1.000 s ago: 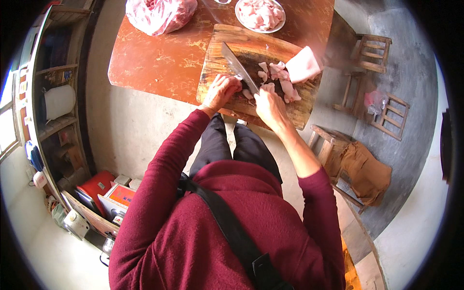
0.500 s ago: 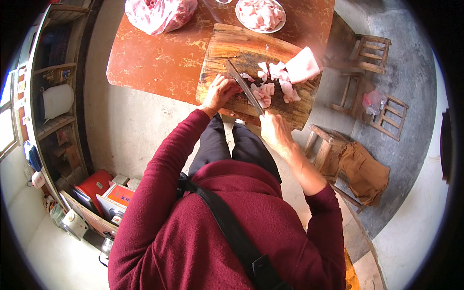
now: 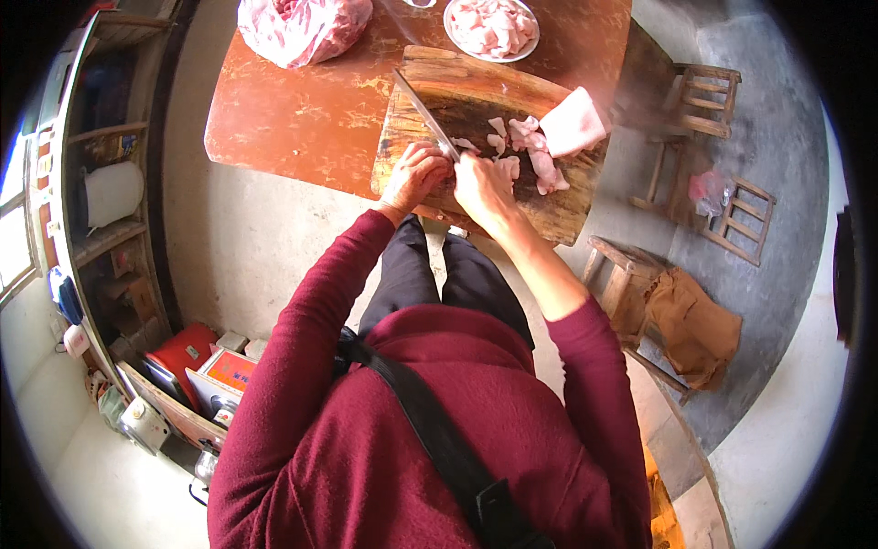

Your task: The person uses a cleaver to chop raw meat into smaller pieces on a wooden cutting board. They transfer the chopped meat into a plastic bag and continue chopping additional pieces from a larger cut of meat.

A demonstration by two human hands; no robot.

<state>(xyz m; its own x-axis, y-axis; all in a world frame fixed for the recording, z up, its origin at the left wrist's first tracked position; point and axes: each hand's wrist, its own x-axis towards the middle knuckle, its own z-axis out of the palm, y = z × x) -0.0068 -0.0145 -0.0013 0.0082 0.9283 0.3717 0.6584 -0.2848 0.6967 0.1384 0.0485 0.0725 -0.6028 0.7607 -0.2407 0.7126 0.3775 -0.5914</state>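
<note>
My right hand [image 3: 485,190] is closed round the handle of a long knife [image 3: 422,112], whose blade slants up and left over the wooden cutting board [image 3: 512,87]. Just left of it, my left hand [image 3: 417,177] rests on the board with curled fingers on a piece of meat, mostly hidden beneath them. The blade passes close to those fingertips; whether it touches the meat I cannot tell. Cut pieces of pale pink fatty meat [image 3: 546,172] lie right of the knife. A larger pale slab of meat [image 3: 574,123] sits at the board's right edge.
The board lies on a reddish-brown table [image 3: 293,128]. A white bowl [image 3: 450,35] of cut meat stands behind it, with a big chunk of meat [image 3: 306,32] at the far left. Wooden stools [image 3: 631,258] stand to the right, a shelf [image 3: 110,220] to the left.
My right hand has moved up and left with the knife, close beside my left hand. The blade now reaches farther toward the board's far left corner. My left hand has barely moved.
</note>
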